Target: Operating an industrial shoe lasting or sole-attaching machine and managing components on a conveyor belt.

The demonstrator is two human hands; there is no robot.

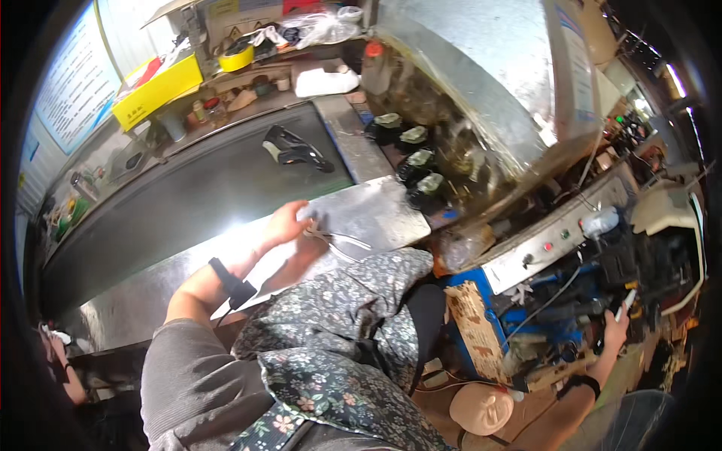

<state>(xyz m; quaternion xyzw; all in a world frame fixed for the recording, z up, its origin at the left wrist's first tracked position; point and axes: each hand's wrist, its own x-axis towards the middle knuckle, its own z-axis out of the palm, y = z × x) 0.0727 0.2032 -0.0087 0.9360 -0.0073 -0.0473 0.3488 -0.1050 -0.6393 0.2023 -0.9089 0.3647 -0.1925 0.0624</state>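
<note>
My left hand (286, 224) is over the bare metal ledge beside a dark conveyor belt (203, 177). Its curled fingers meet one end of a pale two-pronged tool (342, 242), like pliers or tongs; the exact kind is unclear. Far to the right, my right hand (616, 331) reaches out with its fingers closed on a slim white piece (626, 305), too small to name. Black shoe parts (295, 150) lie on the belt beyond my left hand. A floral apron (331, 323) covers my lap.
Black-wrapped bundles (417, 161) line up right of the belt's end. A control panel (556, 240) with buttons tops a blue machine (492, 319) at right. A yellow box (159, 86) stands on the back shelf. Another person's hand (56, 346) shows at the left edge.
</note>
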